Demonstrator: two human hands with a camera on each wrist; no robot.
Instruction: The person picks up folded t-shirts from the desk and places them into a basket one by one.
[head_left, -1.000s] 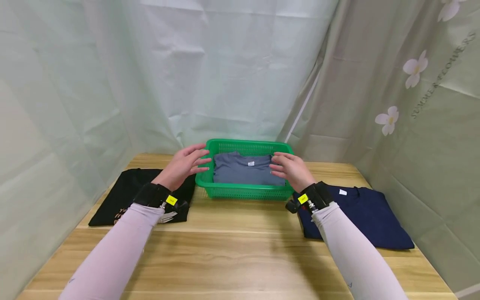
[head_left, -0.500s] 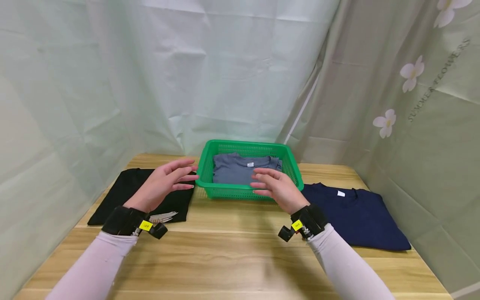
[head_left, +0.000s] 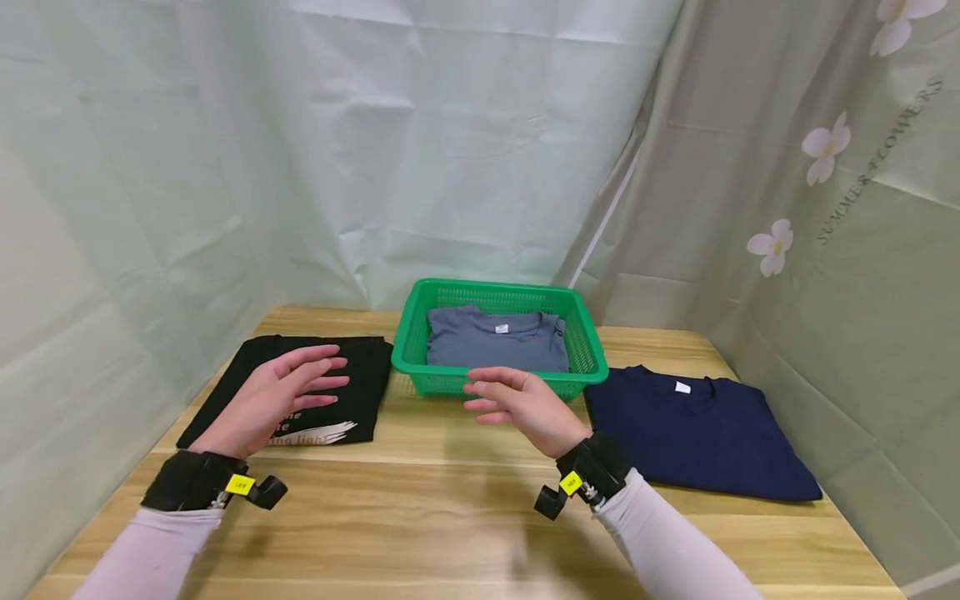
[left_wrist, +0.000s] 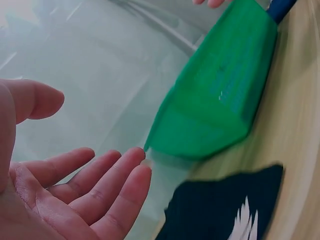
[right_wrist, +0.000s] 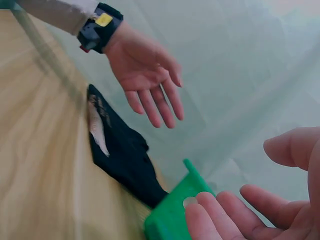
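Observation:
My left hand (head_left: 273,400) hovers over a folded black T-shirt (head_left: 360,392) with printed lettering and a white brush mark; its fingers are spread and hold nothing. In front of the green basket (head_left: 491,386), my right hand (head_left: 525,408) is in the air with fingers loosely extended and nothing between them. A folded grey T-shirt (head_left: 487,342) with a white neck label lies inside the basket. To the right of the right hand is a folded navy T-shirt (head_left: 705,437), flat on the table. In the left wrist view the left hand (left_wrist: 80,200) shows its palm, apart from the basket.
A wooden table (head_left: 390,525) carries everything. Pale curtains (head_left: 450,150) hang close behind the basket and along both sides, the right one (head_left: 847,292) printed with flowers and lettering. The basket stands at the table's back, between the black and navy shirts.
Both hands have drawn back from the basket toward the person; the left has also shifted left over the black T-shirt, the right slightly left. The basket and shirts stay in place.

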